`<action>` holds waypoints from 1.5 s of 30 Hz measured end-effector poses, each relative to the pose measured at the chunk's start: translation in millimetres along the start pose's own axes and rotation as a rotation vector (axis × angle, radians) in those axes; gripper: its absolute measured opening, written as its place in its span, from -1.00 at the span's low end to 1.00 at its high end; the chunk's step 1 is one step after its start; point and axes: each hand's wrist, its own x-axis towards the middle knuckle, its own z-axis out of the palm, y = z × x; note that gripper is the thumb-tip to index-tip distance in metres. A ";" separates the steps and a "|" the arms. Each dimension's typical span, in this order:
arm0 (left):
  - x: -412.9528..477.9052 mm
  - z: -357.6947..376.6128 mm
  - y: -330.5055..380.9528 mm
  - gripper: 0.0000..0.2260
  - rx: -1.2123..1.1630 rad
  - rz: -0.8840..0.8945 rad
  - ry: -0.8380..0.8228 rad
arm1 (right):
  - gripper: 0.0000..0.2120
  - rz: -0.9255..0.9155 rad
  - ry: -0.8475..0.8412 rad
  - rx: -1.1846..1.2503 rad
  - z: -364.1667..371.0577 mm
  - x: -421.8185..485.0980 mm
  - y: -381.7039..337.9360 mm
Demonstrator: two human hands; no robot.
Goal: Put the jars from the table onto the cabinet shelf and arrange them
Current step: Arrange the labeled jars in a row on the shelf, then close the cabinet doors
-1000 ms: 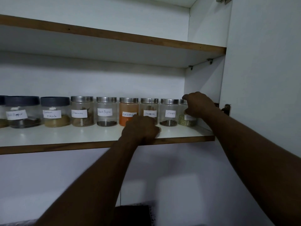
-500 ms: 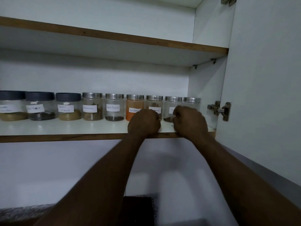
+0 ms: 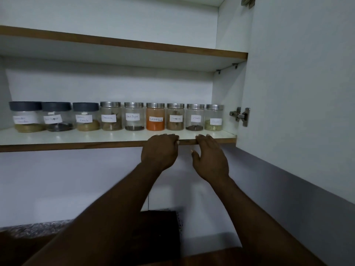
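Note:
Several labelled spice jars stand in one row along the back of the white cabinet shelf (image 3: 76, 138). Three at the left have dark plastic lids, such as the leftmost jar (image 3: 26, 117). The others have steel lids, among them the orange chilli jar (image 3: 155, 116) and the rightmost jar (image 3: 214, 117). My left hand (image 3: 160, 150) is curled over the shelf's front edge below the orange jar, holding no jar. My right hand (image 3: 209, 156) hangs just beside it at the edge, fingers apart, empty.
The open cabinet door (image 3: 299, 93) stands at the right with its hinge (image 3: 241, 116) near the last jar. An upper shelf (image 3: 123, 43) runs above. A dark wooden block (image 3: 159, 231) and a speckled counter (image 3: 34, 229) lie below.
My right hand let go of the rightmost jar and drew back down to the shelf's front edge. My left hand stayed at the edge. The camera pulled back, showing more jars at the left.

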 end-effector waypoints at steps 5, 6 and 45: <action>-31.4 -34.0 17.2 -0.71 -0.004 0.015 -0.043 | -0.53 0.046 -0.091 -0.124 -48.3 -27.9 -28.0; -39.8 -42.7 20.7 -0.71 -0.043 0.016 -0.035 | -0.52 0.060 -0.098 -0.140 -58.1 -37.6 -33.7; -133.1 -194.9 320.2 -0.28 -0.321 0.670 -0.143 | -0.22 0.715 0.290 -0.236 -365.8 -245.7 -4.7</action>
